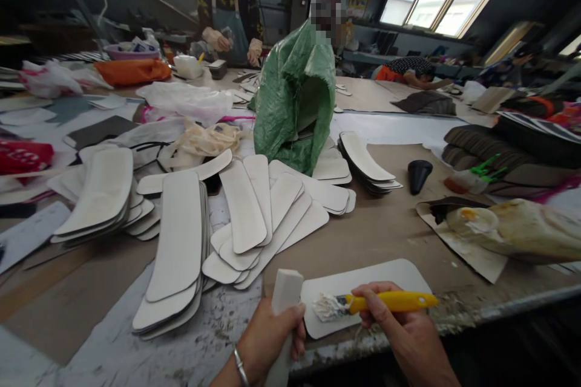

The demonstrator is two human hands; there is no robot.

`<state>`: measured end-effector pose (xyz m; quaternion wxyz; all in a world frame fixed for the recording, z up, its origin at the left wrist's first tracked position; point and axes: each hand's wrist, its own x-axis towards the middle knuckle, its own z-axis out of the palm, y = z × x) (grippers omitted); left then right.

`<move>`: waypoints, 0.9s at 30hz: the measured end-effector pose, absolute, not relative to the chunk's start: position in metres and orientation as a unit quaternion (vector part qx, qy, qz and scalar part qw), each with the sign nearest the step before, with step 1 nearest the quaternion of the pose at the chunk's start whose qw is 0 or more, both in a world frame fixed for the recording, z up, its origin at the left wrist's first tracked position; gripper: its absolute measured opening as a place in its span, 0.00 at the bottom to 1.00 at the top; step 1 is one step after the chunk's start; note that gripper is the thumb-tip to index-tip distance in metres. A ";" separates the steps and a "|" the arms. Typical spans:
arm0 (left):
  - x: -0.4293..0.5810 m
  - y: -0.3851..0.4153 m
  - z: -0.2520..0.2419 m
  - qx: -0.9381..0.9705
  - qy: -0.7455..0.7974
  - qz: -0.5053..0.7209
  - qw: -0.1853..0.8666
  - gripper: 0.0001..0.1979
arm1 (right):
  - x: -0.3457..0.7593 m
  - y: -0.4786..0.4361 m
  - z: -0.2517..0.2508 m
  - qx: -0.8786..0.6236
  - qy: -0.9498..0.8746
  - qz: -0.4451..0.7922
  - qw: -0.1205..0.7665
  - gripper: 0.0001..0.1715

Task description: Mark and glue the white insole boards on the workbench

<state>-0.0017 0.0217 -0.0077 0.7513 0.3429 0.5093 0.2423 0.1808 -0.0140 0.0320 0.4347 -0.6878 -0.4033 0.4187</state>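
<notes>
The left hand's (270, 338) fingers are wrapped tight around one upright piece (285, 290) at the counter's (385, 230) near edge. The right hand's (399, 332) fingers pinch one yellow brush (385, 301), its white-smeared bristles resting on one flat piece (390, 275) just beside. Farther back lie about five fanned stacks (177, 254) of like pieces, one green bag (295, 97) and one black cone (417, 174).

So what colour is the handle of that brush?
Yellow. The brush in the right hand shows best in the head view; its bristles are whitish with paste.
</notes>
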 end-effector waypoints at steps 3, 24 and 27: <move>-0.002 0.022 -0.012 0.334 0.517 0.231 0.753 0.19 | 0.178 -0.015 0.033 -0.701 -0.405 0.385 0.443 0.17; -0.002 0.015 -0.006 0.368 0.528 0.235 0.729 0.18 | 0.202 -0.025 0.024 -0.706 -0.556 0.223 0.378 0.11; -0.001 0.014 -0.005 0.389 0.530 0.238 0.715 0.19 | 0.189 -0.026 0.025 -0.682 -0.551 0.272 0.397 0.11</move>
